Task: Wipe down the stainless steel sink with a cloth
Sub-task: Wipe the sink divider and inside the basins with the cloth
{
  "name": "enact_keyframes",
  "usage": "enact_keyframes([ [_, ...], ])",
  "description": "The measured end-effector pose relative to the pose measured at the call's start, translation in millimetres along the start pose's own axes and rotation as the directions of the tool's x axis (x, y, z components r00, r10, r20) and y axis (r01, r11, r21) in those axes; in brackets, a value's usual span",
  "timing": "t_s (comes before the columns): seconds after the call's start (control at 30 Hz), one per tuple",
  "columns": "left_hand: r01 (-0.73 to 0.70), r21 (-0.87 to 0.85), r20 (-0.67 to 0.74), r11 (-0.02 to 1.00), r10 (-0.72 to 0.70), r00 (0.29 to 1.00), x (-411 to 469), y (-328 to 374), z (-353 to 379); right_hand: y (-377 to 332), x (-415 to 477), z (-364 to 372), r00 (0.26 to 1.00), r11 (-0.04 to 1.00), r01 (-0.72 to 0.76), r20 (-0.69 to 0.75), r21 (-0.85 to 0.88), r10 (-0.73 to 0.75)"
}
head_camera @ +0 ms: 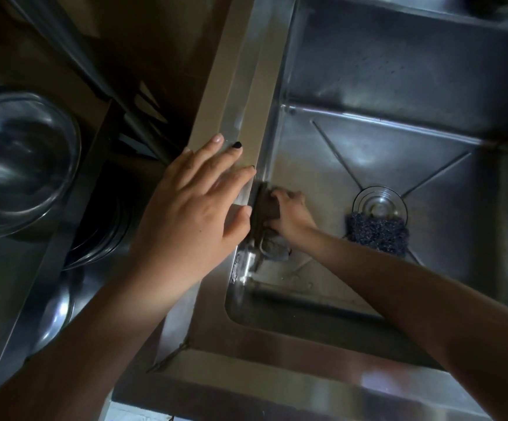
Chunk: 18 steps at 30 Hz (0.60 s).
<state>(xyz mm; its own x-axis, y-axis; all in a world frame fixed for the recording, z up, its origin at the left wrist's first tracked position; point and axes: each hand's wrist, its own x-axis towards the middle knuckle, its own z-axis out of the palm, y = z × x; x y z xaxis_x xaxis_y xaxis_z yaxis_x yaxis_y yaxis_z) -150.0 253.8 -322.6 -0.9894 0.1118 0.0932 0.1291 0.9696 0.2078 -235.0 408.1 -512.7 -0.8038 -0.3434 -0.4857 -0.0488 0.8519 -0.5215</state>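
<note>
My right hand (293,215) bunches the dark brown cloth (263,209), seemingly soft and limp, against the stainless steel sink (383,74) wall just beyond my fingers.

Left hand (192,208) lies flat, fingers spread; right hand (292,215) grips cloth (264,208).

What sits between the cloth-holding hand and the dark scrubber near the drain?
Nothing: in the head view only bare sink floor separates the right hand with its cloth from the scrubber.
</note>
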Motion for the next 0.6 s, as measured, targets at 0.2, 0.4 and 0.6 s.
enact_keyframes([
  [0.2, -0.009, 0.004, -0.015, 1.0, 0.009, 1.0, 0, 1, 1, -3, 23, -8, 0.998, 0.998, -0.057, -0.027, 0.03, 0.058],
  [0.4, -0.011, -0.002, -0.014, 1.0, 0.011, 1.0, 0, 1, 0, -1, 13, -3, 0.996, 0.999, -0.051, 0.07, -0.018, 0.052],
  [0.6, -0.017, 0.0, -0.018, 1.0, 0.017, 1.0, 0, 1, -1, 4, -19, 6, 0.988, 0.998, 0.012, 0.155, -0.065, -0.002],
])
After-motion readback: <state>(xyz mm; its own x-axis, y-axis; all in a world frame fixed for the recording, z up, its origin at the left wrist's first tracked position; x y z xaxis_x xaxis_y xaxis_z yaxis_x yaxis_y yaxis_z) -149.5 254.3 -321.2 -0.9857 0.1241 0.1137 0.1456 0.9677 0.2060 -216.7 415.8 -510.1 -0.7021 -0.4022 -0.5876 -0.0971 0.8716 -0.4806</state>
